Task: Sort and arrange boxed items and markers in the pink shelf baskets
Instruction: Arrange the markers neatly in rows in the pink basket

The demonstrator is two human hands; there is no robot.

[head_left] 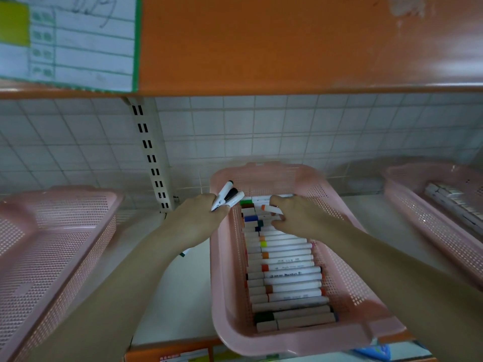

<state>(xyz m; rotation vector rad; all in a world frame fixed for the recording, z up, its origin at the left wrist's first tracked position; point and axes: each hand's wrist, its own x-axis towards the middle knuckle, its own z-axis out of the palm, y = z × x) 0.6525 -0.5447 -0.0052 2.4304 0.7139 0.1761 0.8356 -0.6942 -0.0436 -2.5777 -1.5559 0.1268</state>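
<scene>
Now the person stands at the white shelf [180, 296], both hands over the middle pink basket [227, 304]. Inside this basket a long row of markers [285, 278] lies side by side, caps to the left. The left hand [198, 220] grips a small bunch of white markers [227, 195] at the basket's left rim, fingers curled around them. The right hand [295, 214] pinches one orange-capped marker [271, 209] just above the row. Another pink basket [47, 246] sits to the left, and a third basket [428, 226] with boxed items [454, 202] to the right.
</scene>
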